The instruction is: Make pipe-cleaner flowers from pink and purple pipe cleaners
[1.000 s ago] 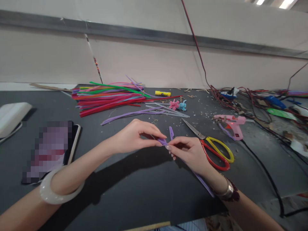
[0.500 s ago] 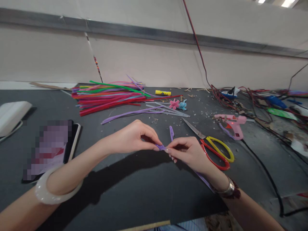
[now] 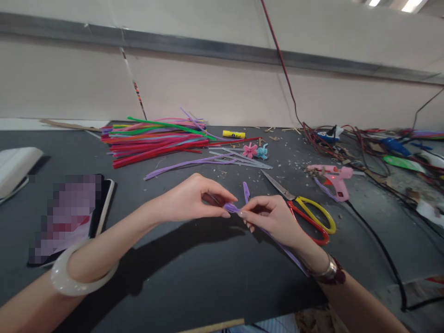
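A purple pipe cleaner (image 3: pixel 231 208), folded into a small looped bunch, is held above the dark table between my two hands. My left hand (image 3: pixel 192 199) has its thumb and forefinger on either side of the loops. Pinched in my right hand (image 3: pixel 274 218) is the bunch's right end. A bent purple tip sticks up behind the right fingers, and a long purple tail runs under the right wrist. Scissors (image 3: pixel 294 199) with red and yellow handles lie just beyond my right hand, blades partly apart.
Colourful pipe cleaners (image 3: pixel 156 143) are heaped at the back. Near them are a yellow glue stick (image 3: pixel 233 134), a pink flower (image 3: pixel 249 150) and a blue flower (image 3: pixel 262 151). A pink glue gun (image 3: pixel 335 178) with a black cord lies right; a phone (image 3: pixel 67 217) lies left.
The left thumb and forefinger have parted slightly, and more of the purple loops shows between them. The right hand keeps its pinch in nearly the same place.
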Motion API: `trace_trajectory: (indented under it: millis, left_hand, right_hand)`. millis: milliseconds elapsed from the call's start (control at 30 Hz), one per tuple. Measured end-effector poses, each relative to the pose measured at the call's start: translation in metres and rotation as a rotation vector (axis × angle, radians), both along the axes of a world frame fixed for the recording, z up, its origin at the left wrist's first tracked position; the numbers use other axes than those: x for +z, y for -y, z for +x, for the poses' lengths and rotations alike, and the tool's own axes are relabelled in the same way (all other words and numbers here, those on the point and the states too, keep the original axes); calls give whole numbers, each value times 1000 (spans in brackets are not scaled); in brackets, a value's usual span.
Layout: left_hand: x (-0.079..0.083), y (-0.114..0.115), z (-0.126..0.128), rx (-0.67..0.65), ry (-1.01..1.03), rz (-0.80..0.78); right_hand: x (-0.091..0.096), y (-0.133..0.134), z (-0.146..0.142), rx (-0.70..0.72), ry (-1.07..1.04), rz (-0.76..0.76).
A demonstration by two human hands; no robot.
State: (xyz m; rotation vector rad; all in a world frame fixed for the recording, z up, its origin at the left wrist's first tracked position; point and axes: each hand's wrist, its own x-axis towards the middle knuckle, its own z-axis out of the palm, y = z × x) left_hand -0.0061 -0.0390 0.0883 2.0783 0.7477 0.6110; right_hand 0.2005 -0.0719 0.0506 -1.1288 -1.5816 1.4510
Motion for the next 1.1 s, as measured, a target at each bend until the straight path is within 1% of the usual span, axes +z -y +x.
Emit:
trace_trajectory:
  millis: [167,333,400,500,667,867,933,1100]
  left_hand:
    - [-1,1,1,6,25,-54]
    - [-2,0,1,27,-27,-194]
    - [-4,-1,0,18,-56,-211]
    - [-4,0,0,-17,-139,-145]
    - [-2,5,4,-100,-284,56]
    - [-6,13,8,-121,-408,278]
    - [-8,17,9,-111,-449,314]
    - [-9,24,12,-11,-516,377]
  right_hand:
    - [-1,1,-1,-1,36,26]
    - [-3,1,-2,7,75,49]
    - [-4,2,-3,11,97,58]
    - [-5,3,-4,22,150,86]
    - [-6,4,-4,61,223,134]
    - [-12,2,-3,84,248,150]
    - [-13,2,-3,82,247,159]
    - [-13,0,-3,53,221,147]
